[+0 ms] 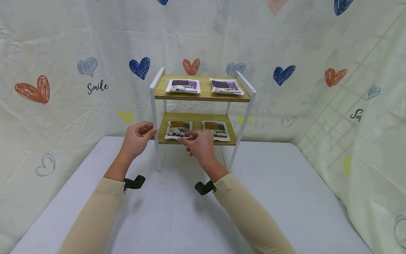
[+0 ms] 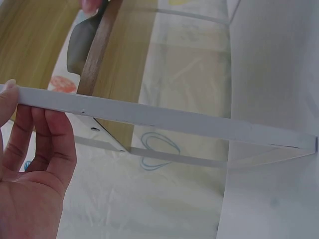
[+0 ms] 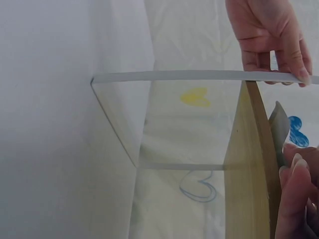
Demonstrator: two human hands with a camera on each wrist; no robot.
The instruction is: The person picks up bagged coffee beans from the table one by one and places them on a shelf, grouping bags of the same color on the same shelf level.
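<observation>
A two-tier shelf rack with white metal legs and wooden boards stands on the table. My left hand grips its front left leg, thumb on one side and fingers on the other. On the lower board lie two flat brown-and-white packets, a left packet and a right packet. My right hand pinches the near right edge of the left packet between thumb and fingers. In the right wrist view, the fingertips meet that packet's edge just above the board.
On the upper board lie two purple-and-white packets, one at left and one at right. A white cloth covers the table. Behind the rack hangs a pale curtain printed with hearts.
</observation>
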